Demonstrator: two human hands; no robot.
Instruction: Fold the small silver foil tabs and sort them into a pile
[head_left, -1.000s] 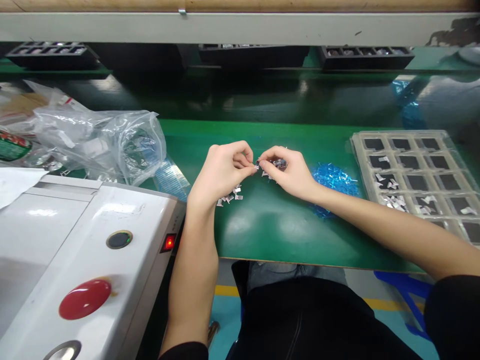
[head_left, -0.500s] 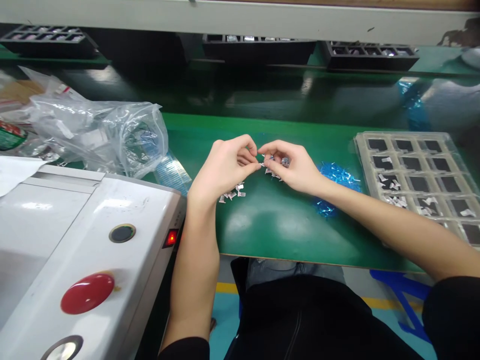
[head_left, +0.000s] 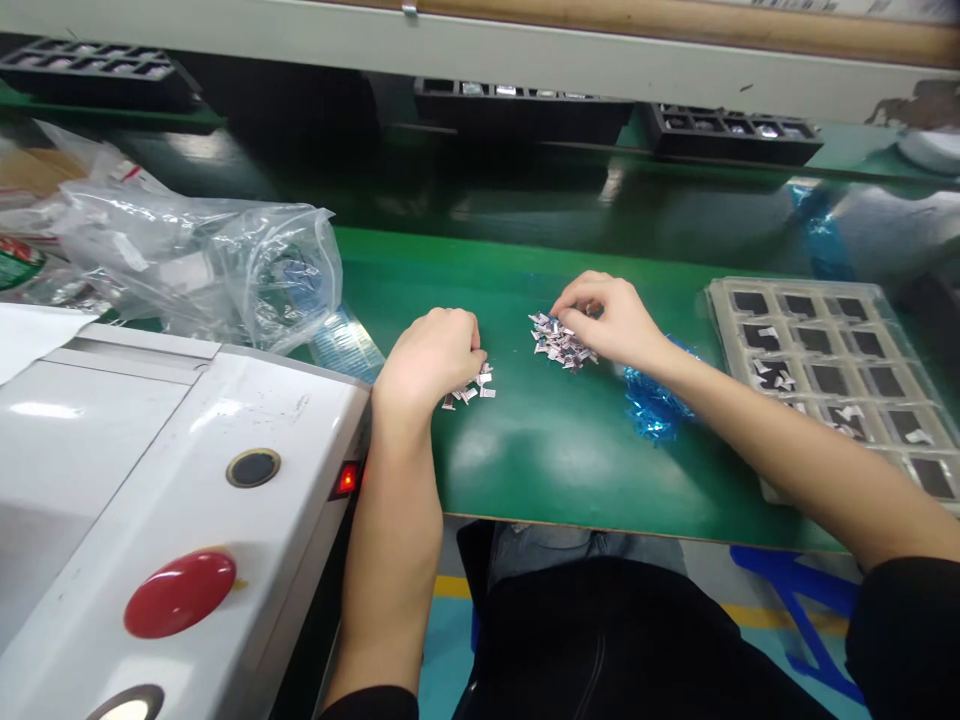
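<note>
L hand (head_left: 433, 352) well left of the blue pile (head_left: 654, 408), palm down, fingers curled, tips mostly hidden from me. R hand (head_left: 559, 312) just past pile's far L edge, thumb & index close tog.; bare R forearm (head_left: 757, 440) slants over it.

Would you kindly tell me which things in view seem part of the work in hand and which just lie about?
Likely in use:
larger pile of small parts, at the right hand
smaller pile, by the left hand
blue scraps
compartment tray

Probably just lying about:
clear plastic bag
white sheet
</note>
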